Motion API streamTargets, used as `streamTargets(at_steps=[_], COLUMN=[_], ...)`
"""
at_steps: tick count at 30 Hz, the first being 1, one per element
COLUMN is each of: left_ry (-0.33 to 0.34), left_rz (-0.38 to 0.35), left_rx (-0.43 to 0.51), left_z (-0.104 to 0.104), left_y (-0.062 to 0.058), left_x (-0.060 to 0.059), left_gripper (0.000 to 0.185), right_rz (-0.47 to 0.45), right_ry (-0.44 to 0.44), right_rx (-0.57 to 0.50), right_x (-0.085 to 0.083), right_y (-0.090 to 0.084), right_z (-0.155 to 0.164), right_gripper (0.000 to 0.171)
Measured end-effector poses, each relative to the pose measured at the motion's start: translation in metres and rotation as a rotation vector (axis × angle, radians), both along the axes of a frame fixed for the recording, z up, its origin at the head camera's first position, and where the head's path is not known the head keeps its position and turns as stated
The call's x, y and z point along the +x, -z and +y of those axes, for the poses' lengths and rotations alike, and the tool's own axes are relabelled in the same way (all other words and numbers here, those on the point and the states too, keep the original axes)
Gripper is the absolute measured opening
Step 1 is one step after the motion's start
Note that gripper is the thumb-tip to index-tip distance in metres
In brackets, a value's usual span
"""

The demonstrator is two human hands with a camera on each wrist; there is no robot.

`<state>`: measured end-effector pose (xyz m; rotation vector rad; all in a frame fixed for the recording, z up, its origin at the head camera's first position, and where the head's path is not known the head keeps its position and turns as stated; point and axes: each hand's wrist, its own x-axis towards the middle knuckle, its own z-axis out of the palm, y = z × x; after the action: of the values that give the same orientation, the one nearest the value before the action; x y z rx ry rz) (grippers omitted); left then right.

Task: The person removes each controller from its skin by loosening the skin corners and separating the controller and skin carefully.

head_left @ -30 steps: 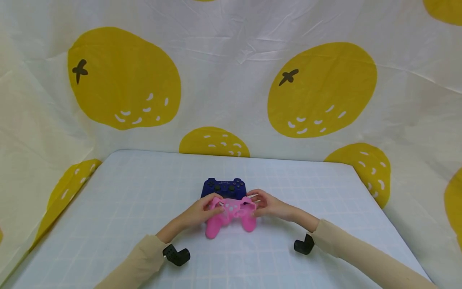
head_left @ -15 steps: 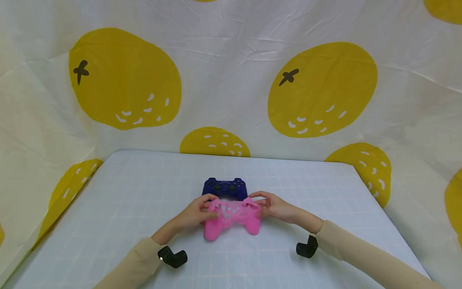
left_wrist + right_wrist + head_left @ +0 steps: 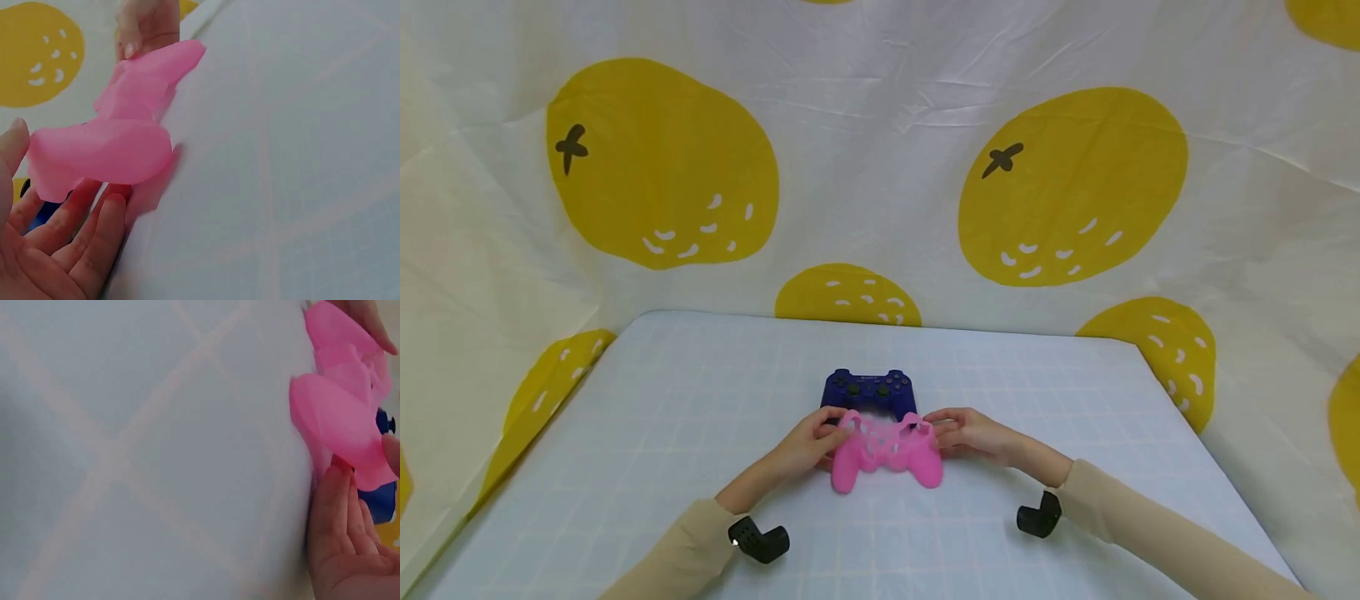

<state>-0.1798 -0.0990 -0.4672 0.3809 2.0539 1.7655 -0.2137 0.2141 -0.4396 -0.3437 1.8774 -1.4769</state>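
A soft pink game controller cover, with cut-outs along its upper part, hangs between both hands at the middle of the table in the head view. My left hand pinches its left side between thumb and fingers. On the opposite side, my right hand holds the right edge the same way. Just beyond the cover lies a dark blue game controller, its lower part hidden behind the pink piece. In the left wrist view, the cover's rounded grip is lifted above the tabletop. The right wrist view shows part of the controller behind the fingers.
A pale checked cloth covers the table. Behind it hangs a white curtain printed with large yellow fruit. Black cameras sit on the left wrist and right wrist.
The pink cover has shifted slightly right and toward the person, and its two grips now hang more level. My right hand has come a little nearer the person. The blue controller stays about where it was.
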Motion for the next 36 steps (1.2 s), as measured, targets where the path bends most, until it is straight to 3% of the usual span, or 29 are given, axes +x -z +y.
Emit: streamTargets(at_steps=[4,9,15,24,30,36], left_ry=[-0.021,-0.103,-0.156,-0.123,-0.106,-0.173], left_rz=[-0.001,-0.016,-0.066,-0.092,-0.076,0.011], left_rx=[-0.003,-0.055,-0.133,-0.096,-0.089,-0.112], left_z=[-0.001,0.000,0.004,0.006,0.006,0.008], left_y=[0.000,-0.003,-0.002,0.000,-0.003,-0.008], left_x=[0.000,0.000,0.001,0.001,0.004,0.007], left_gripper=[0.053,0.056,0.045,0.040,0.040,0.038], right_rz=[0.068,0.147,0.127,0.103,0.122,0.124], right_ry=[0.054,0.094,0.088,0.087,0.083,0.124], right_rx=[0.077,0.154,0.145,0.146,0.122,0.089], right_x=[0.004,0.006,0.009,0.009,0.009,0.010], right_y=[-0.001,0.000,-0.003,-0.004,-0.005,-0.006], right_z=[-0.003,-0.010,-0.012,-0.011,-0.009,-0.006], right_gripper=[0.052,0.047,0.048,0.047,0.046,0.048])
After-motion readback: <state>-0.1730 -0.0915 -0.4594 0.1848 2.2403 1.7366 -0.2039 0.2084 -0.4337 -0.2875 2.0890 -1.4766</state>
